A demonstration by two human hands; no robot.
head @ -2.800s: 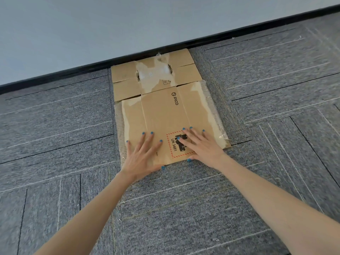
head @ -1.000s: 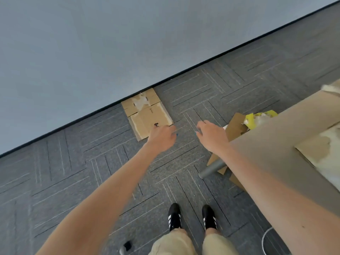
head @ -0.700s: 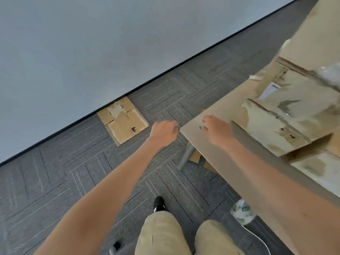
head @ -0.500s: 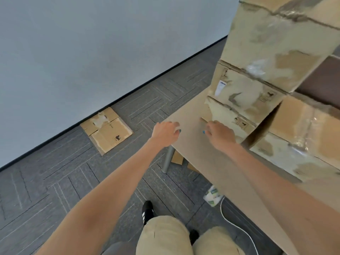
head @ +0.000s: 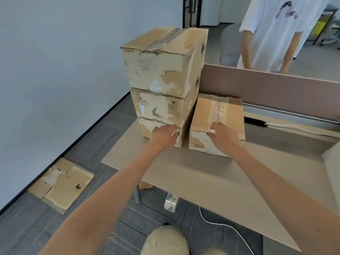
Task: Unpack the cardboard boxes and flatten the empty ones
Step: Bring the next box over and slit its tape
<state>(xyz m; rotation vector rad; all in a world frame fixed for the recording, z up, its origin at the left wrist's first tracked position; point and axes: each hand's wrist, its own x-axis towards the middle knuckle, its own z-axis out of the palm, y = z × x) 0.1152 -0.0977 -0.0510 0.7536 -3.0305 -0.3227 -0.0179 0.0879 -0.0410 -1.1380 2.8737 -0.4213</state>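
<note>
Reaching away from the flattened box [head: 62,183] by the wall [head: 55,70], both hands now work at the desk [head: 202,177]: right hand [head: 223,137] curls over the taped box's [head: 217,115] near edge, grip unclear; left hand [head: 164,136], loose and empty, fronts the stack [head: 161,85] beside it.

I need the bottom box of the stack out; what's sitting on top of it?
Two cardboard boxes: the middle box rests directly on the bottom box, and a taped top box sits on that. The middle box's top face and all contents are hidden.
</note>
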